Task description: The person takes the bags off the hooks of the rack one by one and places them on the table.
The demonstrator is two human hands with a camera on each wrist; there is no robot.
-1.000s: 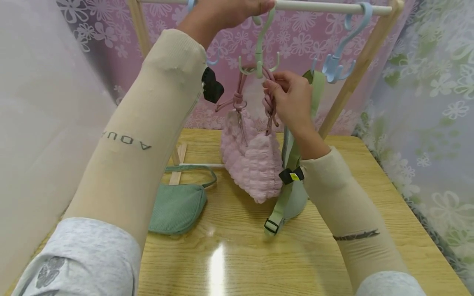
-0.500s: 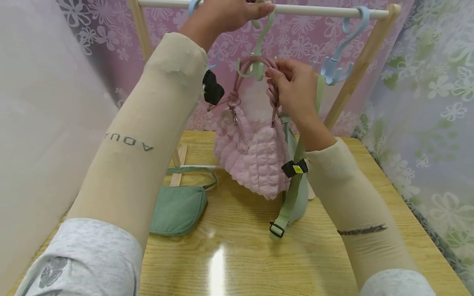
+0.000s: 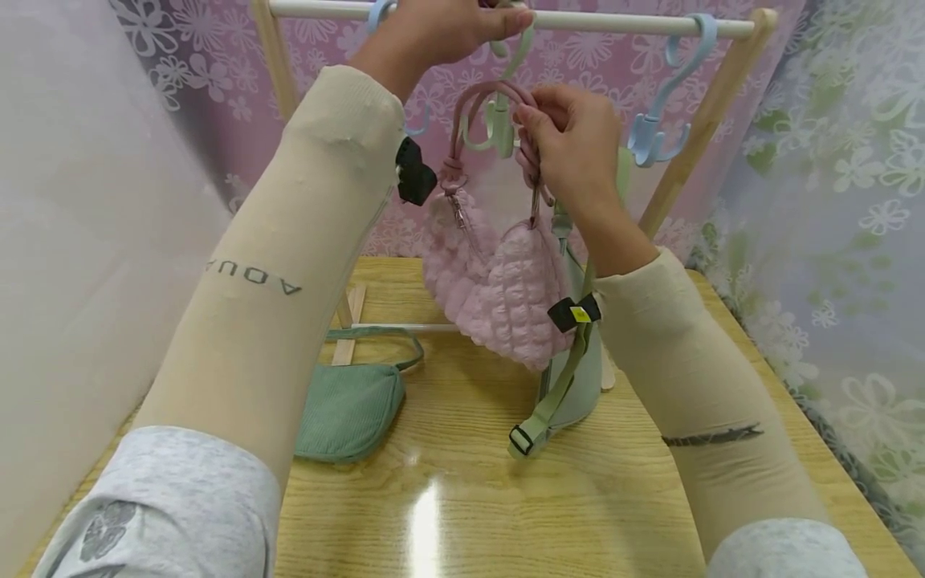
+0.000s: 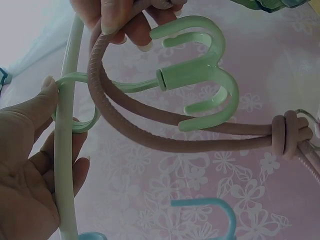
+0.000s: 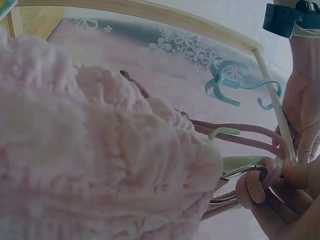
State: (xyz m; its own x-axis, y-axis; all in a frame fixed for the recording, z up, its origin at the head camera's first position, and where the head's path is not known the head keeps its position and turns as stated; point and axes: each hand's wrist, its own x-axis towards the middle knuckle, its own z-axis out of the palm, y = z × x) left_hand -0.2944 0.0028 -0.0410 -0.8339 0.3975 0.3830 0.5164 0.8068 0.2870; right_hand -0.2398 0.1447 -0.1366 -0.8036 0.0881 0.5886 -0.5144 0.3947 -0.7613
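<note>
My left hand (image 3: 441, 32) is up at the rack's white rail, its thumb and fingers pinching the top of a light green multi-prong hook (image 4: 192, 72) against the rail. My right hand (image 3: 578, 144) pinches the dusty-pink cord handle (image 4: 165, 142) of a puffy pink handbag (image 3: 499, 281). The bag hangs from that hand above the table. In the left wrist view the handle's loop passes across the hook's stem, above its prongs. The bag's quilted side fills much of the right wrist view, where a metal ring (image 5: 242, 171) shows beside my fingers.
A blue hook (image 3: 654, 120) hangs at the rail's right end, and another blue hook (image 5: 225, 82) to the left. A grey-green bag with a light green strap (image 3: 560, 401) hangs behind the pink one. A green corduroy bag (image 3: 350, 409) lies on the wooden table (image 3: 462, 498).
My right hand has risen with the pink handbag. Its handle loop has gone from below the green hook's prongs to above them. The left hand stays at the rail.
</note>
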